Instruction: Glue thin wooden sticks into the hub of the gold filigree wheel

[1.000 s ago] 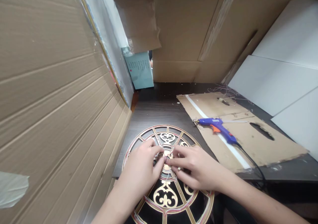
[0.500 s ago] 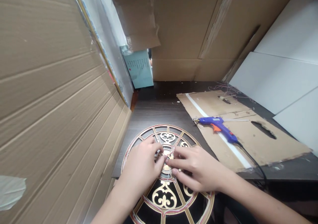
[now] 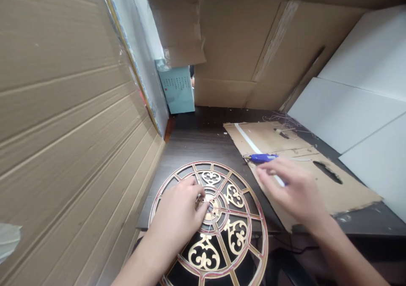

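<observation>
Cardboard walls hem a dark table (image 3: 203, 142) where the left hand (image 3: 179, 214) pinches the ornate disc's (image 3: 218, 222) hub while the open right hand (image 3: 293, 191) hovers over the glue gun (image 3: 260, 158) beside the disc, risking a burn from its nozzle.

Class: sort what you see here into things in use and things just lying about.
In use: left hand on the gold ornamental disc; right hand over the blue glue gun.

Lying about: flat cardboard sheet, teal box, white panels.

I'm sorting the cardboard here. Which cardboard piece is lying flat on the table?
The flat brown cardboard sheet with slot cutouts, under the blue glue gun; the other cardboard pieces stand upright as walls.
</observation>
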The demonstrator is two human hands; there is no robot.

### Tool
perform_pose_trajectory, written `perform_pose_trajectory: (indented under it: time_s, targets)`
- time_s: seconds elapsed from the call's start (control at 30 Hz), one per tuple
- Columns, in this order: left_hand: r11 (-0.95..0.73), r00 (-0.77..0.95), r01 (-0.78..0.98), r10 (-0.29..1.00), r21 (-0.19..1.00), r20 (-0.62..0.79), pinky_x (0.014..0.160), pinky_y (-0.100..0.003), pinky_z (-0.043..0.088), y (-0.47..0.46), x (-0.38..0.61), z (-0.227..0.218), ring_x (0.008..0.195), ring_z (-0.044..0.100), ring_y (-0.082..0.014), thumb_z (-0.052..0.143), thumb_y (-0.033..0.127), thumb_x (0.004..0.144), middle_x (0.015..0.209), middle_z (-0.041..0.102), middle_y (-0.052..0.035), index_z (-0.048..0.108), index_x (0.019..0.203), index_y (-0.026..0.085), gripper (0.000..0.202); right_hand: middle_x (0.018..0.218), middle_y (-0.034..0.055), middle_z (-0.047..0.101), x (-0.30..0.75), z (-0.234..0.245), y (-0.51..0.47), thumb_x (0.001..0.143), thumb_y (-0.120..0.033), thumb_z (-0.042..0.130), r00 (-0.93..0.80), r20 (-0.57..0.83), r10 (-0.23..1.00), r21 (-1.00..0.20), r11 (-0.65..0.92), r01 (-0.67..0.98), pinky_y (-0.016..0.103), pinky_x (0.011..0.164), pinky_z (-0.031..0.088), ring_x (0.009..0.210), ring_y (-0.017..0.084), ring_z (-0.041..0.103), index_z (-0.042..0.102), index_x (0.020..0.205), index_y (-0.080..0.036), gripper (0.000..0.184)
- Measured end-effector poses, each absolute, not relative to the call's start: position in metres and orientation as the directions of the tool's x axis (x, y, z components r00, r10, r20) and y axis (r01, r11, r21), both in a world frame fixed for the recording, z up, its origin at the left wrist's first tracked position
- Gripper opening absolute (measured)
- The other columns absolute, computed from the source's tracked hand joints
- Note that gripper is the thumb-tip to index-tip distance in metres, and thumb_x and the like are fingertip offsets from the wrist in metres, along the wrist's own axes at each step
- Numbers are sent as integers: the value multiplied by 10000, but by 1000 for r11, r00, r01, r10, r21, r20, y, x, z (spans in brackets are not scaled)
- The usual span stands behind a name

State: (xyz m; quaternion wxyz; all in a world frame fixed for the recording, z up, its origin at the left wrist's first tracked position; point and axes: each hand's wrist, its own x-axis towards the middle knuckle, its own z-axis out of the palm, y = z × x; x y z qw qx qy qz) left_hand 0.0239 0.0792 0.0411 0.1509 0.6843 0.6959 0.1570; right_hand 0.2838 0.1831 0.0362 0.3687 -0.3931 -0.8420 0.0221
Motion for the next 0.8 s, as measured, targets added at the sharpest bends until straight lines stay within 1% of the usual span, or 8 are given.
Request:
perform_pose_trajectory:
  time_s: [0.07, 0.17, 0.3, 0.43, 0.57, 0.67, 0.73, 0.8]
  targets:
    - [14, -18, 906, 1000, 424, 7, 740, -381, 433, 80, 23, 40, 842, 658, -241, 654, 255, 911, 946, 671, -26, 749, 888, 232, 101, 960, 73, 743, 301, 36, 200, 940, -536, 629, -230, 520, 823, -242, 400, 884, 364, 637, 436, 748, 256, 683, 708, 932, -217, 329]
    - [16, -20, 903, 1000, 428, 6, 744, -382, 439, 80, 23, 38, 856, 666, -242, 655, 258, 913, 961, 670, -25, 755, 888, 236, 105, 919, 114, 746, 314, 30, 216, 863, -719, 616, -108, 314, 943, -199, 176, 964, 367, 606, 431, 774, 319, 696, 624, 941, -210, 514]
    - [26, -25, 902, 1000, 430, -7, 756, -384, 448, 80, 22, 39, 872, 670, -240, 678, 253, 902, 969, 671, -24, 765, 902, 237, 88, 814, 129, 723, 311, 27, 219, 837, -796, 551, -51, 165, 985, -138, 75, 988, 374, 591, 427, 744, 341, 693, 550, 868, -225, 573]
    - [27, -21, 905, 1000, 425, -18, 765, -393, 456, 80, 23, 41, 885, 672, -253, 683, 257, 900, 959, 671, -28, 768, 896, 234, 88, 797, 103, 713, 309, 27, 220, 863, -720, 530, -48, 93, 994, -156, 63, 986, 365, 601, 415, 741, 316, 683, 548, 811, -243, 480]
    - [38, -30, 902, 999, 429, -24, 779, -401, 465, 81, 23, 41, 884, 675, -258, 690, 251, 891, 961, 677, -28, 766, 888, 227, 79, 669, 69, 656, 314, 26, 223, 819, -593, 615, 5, 174, 985, -173, 25, 985, 350, 583, 397, 687, 298, 648, 557, 751, -250, 354]
    - [37, -29, 901, 999, 432, -25, 790, -405, 465, 83, 23, 40, 900, 675, -263, 692, 253, 890, 964, 677, -30, 765, 883, 225, 78, 700, 77, 665, 318, 26, 221, 788, -598, 660, 55, 319, 946, -206, 13, 978, 353, 578, 398, 682, 298, 632, 586, 771, -242, 364]
    - [36, -28, 901, 999, 433, -25, 793, -405, 463, 83, 23, 40, 905, 673, -262, 690, 256, 895, 965, 674, -29, 770, 897, 229, 84, 736, 71, 677, 317, 26, 215, 783, -593, 681, 38, 464, 885, -240, 85, 967, 351, 586, 413, 672, 280, 627, 614, 820, -229, 372]
    - [37, -27, 902, 999, 431, -29, 789, -405, 457, 83, 23, 41, 901, 672, -262, 694, 259, 896, 958, 669, -29, 774, 908, 231, 86, 766, 51, 683, 313, 25, 206, 785, -563, 707, -35, 625, 780, -242, 236, 941, 339, 604, 442, 652, 242, 623, 635, 883, -214, 370]
